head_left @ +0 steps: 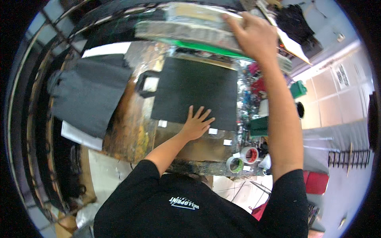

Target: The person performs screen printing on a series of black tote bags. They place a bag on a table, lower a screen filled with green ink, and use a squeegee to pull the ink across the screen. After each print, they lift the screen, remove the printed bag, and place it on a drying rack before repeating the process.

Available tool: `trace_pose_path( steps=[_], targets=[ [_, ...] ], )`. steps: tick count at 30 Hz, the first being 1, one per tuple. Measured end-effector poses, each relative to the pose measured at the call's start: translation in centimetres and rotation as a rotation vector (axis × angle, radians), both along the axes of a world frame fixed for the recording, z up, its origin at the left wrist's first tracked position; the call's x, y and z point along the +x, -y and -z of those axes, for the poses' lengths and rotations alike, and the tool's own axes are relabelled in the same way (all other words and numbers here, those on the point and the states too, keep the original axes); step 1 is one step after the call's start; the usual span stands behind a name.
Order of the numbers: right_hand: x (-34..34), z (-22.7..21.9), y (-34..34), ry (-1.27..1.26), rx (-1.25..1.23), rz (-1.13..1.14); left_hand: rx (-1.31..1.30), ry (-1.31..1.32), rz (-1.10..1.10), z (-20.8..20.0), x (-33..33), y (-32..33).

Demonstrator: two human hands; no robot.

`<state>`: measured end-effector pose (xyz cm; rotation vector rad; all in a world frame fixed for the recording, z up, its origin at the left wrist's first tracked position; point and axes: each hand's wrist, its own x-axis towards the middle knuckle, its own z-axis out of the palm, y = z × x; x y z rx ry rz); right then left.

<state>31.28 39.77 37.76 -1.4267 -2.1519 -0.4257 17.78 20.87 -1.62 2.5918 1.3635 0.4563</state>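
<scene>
- Two tape rolls sit at the table's near right corner.
- The left hand lies flat, fingers spread, on the near part of the black bag.
- The bag lies flat on a brown board, handle leftward.
- The right hand seems, through blur, closed over the frame beyond.

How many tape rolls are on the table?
2: a roll with a red core and a roll with a green core, side by side near the table's near right corner. More may be hidden.
</scene>
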Motion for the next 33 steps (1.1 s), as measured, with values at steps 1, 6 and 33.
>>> trace_pose_path(
  steps=[1,6,33],
  targets=[
    [0.0,0.0,0.6,0.026,0.011,0.022,0.001,0.017,0.009,0.0,0.0,0.2],
    [-0.3,0.9,0.6,-0.005,0.12,-0.009,0.038,0.006,-0.014,0.4,-0.1,1.2],
    [2.7,20.7,14.7,0.172,-0.655,-0.059,-1.072,1.731,-0.86,-8.5,-13.9,9.4]
  ],
)
